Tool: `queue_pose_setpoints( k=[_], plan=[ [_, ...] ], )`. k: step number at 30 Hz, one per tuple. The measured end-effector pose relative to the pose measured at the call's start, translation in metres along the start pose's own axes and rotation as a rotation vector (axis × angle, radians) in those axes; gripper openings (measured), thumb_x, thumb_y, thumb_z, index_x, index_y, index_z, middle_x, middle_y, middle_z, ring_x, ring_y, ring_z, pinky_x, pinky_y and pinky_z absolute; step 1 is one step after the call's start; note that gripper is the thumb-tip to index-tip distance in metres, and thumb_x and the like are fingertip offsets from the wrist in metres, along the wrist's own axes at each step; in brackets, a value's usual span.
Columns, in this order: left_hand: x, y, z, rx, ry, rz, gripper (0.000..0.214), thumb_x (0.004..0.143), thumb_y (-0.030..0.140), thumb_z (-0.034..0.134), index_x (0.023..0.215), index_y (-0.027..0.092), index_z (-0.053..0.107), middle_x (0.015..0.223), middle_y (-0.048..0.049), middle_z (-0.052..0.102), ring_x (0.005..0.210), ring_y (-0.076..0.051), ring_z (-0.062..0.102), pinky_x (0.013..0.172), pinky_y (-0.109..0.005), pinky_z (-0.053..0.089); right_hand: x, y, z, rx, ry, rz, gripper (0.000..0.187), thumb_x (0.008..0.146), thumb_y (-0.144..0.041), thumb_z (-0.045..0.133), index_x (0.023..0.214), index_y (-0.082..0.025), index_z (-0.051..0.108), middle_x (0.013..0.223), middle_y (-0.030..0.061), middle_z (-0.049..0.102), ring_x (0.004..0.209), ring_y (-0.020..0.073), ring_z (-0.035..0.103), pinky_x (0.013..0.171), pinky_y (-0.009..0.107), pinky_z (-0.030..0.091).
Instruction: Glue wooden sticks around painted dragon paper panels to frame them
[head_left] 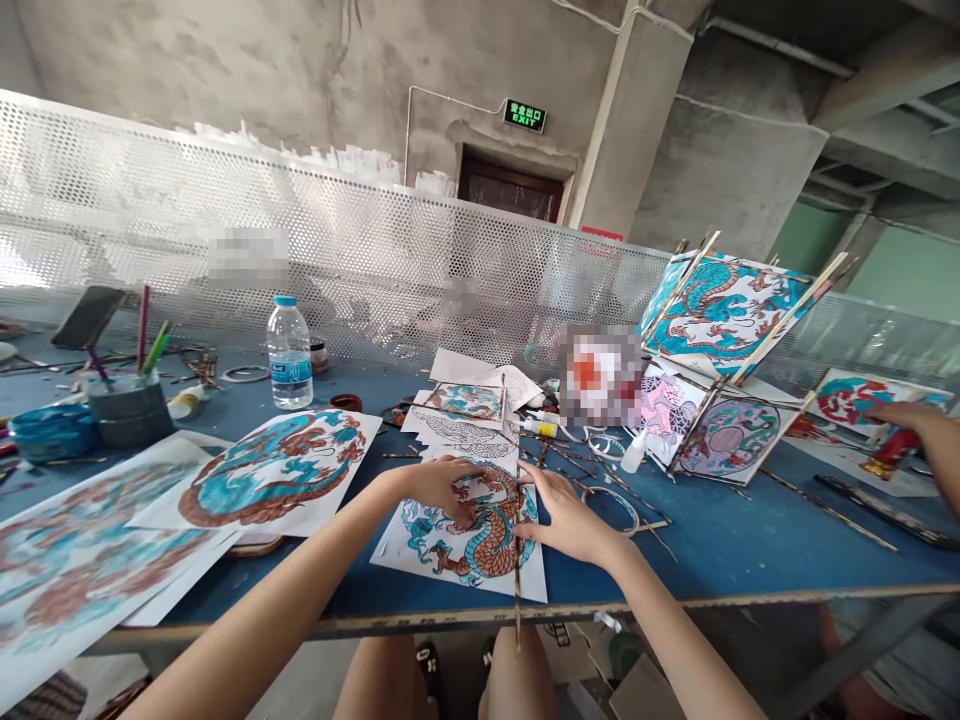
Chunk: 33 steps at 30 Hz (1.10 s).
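Note:
A sheet with a dragon painted in blue and brown (487, 545) lies near the table's front edge. My left hand (442, 487) rests palm-down on its upper left part, fingers spread. Along the sheet's right side runs a thin dark stick (517, 585), its near end jutting past the table edge. My right hand (570, 515) holds this stick against the paper, the thumb and fingertips touching it at separate spots. Just beyond my hands are a line-drawn sheet (457, 435) and a small stick-framed painting (466, 400).
Left stand a water bottle (289, 365), a brush pot (129, 408) and more dragon paintings (281, 475). Loose sticks, wire rings (611, 508) and a glue bottle (634, 452) lie right. Farther right is a stick-framed paper lantern (731, 310); another person's hand (904, 415) holds something red.

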<state>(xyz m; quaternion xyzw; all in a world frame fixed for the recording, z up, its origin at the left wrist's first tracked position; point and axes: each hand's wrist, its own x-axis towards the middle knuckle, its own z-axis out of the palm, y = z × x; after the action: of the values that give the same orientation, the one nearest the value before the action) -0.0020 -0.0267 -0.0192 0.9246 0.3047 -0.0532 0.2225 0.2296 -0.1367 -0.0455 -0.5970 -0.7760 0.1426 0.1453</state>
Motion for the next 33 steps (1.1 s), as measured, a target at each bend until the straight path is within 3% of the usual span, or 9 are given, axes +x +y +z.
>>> queue_pose_setpoints(
  k=[10, 22, 27, 30, 33],
  plan=[
    [0.002, -0.002, 0.002, 0.005, -0.002, 0.007, 0.096, 0.058, 0.056, 0.067, 0.141, 0.026, 0.028, 0.146, -0.0082, 0.029, 0.132, -0.035, 0.023, 0.103, -0.046, 0.028, 0.004, 0.001, -0.002, -0.015, -0.027, -0.017, 0.087, 0.076, -0.063, 0.052, 0.144, -0.029, 0.009, 0.139, 0.0096, 0.035, 0.132, 0.0301, 0.02, 0.104, 0.044, 0.022],
    [0.001, 0.0, 0.001, 0.003, 0.021, 0.046, 0.098, 0.056, 0.058, 0.068, 0.14, 0.024, 0.03, 0.143, -0.0101, 0.033, 0.13, -0.035, 0.026, 0.104, -0.045, 0.028, 0.008, 0.004, -0.002, -0.002, -0.012, -0.025, 0.093, 0.072, -0.06, 0.059, 0.143, -0.03, 0.008, 0.134, 0.0093, 0.04, 0.129, 0.0297, 0.026, 0.102, 0.042, 0.025],
    [0.001, 0.0, -0.001, -0.054, 0.15, 0.104, 0.09, 0.062, 0.059, 0.064, 0.139, 0.023, 0.032, 0.147, -0.0097, 0.025, 0.131, -0.033, 0.025, 0.104, -0.041, 0.029, 0.011, 0.004, -0.002, -0.03, -0.011, -0.033, 0.096, 0.07, -0.064, 0.058, 0.144, -0.028, 0.009, 0.134, 0.0102, 0.041, 0.13, 0.031, 0.024, 0.103, 0.044, 0.022],
    [0.003, 0.0, -0.004, -0.126, 0.295, 0.091, 0.064, 0.075, 0.052, 0.053, 0.131, 0.022, 0.042, 0.138, -0.0072, 0.04, 0.125, -0.026, 0.038, 0.1, -0.035, 0.036, 0.013, 0.002, -0.005, -0.039, -0.031, -0.024, 0.1, 0.067, -0.067, 0.058, 0.144, -0.028, 0.008, 0.137, 0.0097, 0.039, 0.132, 0.0324, 0.02, 0.104, 0.045, 0.021],
    [0.006, -0.007, -0.006, -0.107, 0.465, -0.077, 0.043, 0.078, 0.03, 0.045, 0.12, 0.02, 0.052, 0.125, -0.0059, 0.055, 0.115, -0.023, 0.048, 0.095, -0.032, 0.041, 0.014, 0.001, -0.009, -0.047, -0.081, 0.016, 0.101, 0.066, -0.068, 0.058, 0.144, -0.03, 0.006, 0.142, 0.009, 0.031, 0.135, 0.0341, 0.013, 0.104, 0.047, 0.02]
  ],
)
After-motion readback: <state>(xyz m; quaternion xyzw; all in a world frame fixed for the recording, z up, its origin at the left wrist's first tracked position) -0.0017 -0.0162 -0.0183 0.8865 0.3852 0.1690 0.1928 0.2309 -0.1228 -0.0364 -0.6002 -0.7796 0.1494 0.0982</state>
